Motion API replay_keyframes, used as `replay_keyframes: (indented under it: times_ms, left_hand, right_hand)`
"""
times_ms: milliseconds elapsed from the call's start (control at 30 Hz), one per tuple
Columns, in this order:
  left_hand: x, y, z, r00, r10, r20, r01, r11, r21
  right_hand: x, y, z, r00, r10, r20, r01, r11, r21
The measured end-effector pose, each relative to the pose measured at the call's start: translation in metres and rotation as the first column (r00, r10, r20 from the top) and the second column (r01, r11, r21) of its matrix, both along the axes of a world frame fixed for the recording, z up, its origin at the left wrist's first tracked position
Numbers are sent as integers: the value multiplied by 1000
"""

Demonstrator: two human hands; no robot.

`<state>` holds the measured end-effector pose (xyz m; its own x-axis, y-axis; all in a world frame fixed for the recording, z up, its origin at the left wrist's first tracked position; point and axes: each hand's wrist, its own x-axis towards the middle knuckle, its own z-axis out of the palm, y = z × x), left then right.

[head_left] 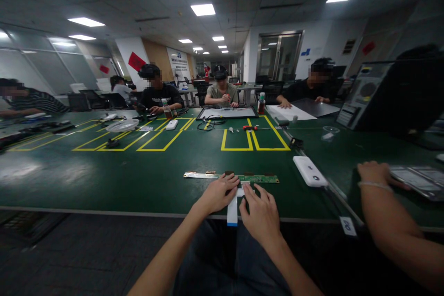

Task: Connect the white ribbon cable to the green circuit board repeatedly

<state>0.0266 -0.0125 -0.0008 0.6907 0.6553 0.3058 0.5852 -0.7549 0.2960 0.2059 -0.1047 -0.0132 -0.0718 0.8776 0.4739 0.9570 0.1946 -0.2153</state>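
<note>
A long narrow green circuit board (258, 178) lies on the green table (138, 180) near its front edge, with a metal strip (201, 175) running left from it. A white flat ribbon cable (232, 208) with a blue tip hangs from the board over the table edge. My left hand (218, 193) rests on the board's near edge, its fingers curled over the cable's top end. My right hand (261, 212) lies beside the cable, fingertips pressing where it meets the board.
A white box-shaped device (310, 171) lies to the right. A neighbour's arm (385, 212) rests beside it, near a flat panel (416, 180). Yellow tape squares (255, 141) mark the table. Several people sit at the far side with a framed panel (227, 113) and bottles.
</note>
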Motion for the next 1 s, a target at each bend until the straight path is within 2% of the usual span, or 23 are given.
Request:
replay_keyframes:
  times_ms: [333, 500, 700, 867, 1000]
  left_hand:
    - [1, -1, 0, 1000, 9, 5, -9, 1000, 2]
    - [2, -2, -2, 999, 22, 47, -22, 1000, 2]
    - [1, -8, 2, 993, 28, 112, -27, 1000, -6]
    - [-1, -10, 12, 997, -58, 57, 56, 997, 46]
    - [-2, -10, 20, 980, -191, -62, 191, 982, -3]
  right_hand:
    - [3, 2, 0, 1000, 5, 6, -6, 999, 35]
    - [6, 3, -8, 997, 59, -60, -49, 987, 152]
    - [5, 4, -17, 981, 143, -133, -92, 939, 330]
    - [6, 5, -20, 964, 217, -155, -131, 891, 434]
    - [6, 6, -24, 954, 240, -178, -139, 882, 450]
